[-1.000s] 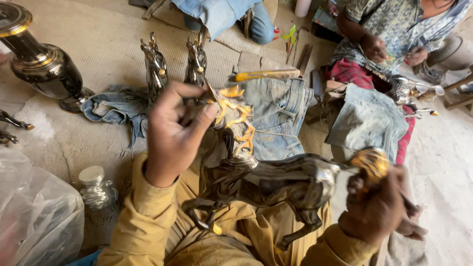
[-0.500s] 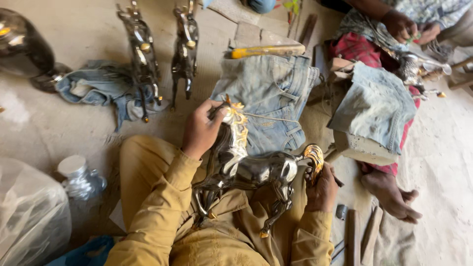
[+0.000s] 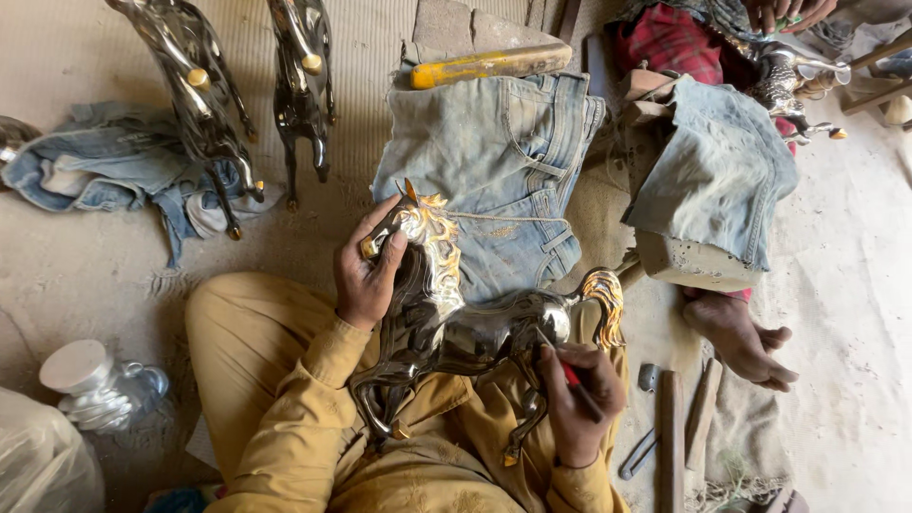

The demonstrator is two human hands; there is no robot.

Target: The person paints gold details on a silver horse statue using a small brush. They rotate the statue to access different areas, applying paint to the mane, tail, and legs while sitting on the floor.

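Observation:
A shiny dark metal horse figurine [image 3: 465, 323] with a golden mane and tail lies across my lap. My left hand [image 3: 366, 275] grips its head and neck. My right hand [image 3: 575, 399] holds a thin red-handled tool [image 3: 570, 372] against the horse's hindquarters, below the golden tail [image 3: 605, 304]. My sleeves and trousers are mustard yellow.
Two more metal horses [image 3: 204, 104] [image 3: 302, 85] stand at the back left. Folded denim [image 3: 499, 161] lies in front of me, with a yellow-handled tool [image 3: 484, 65] behind it. Another person's bare foot [image 3: 736, 332] and denim-covered block [image 3: 708, 190] are at the right. A plastic bottle [image 3: 100, 385] lies left; hammers [image 3: 670, 427] lie right.
The view has moved closer and shifted down. My right hand has moved from the horse's tail end to its hindquarters. My left hand stays on the head.

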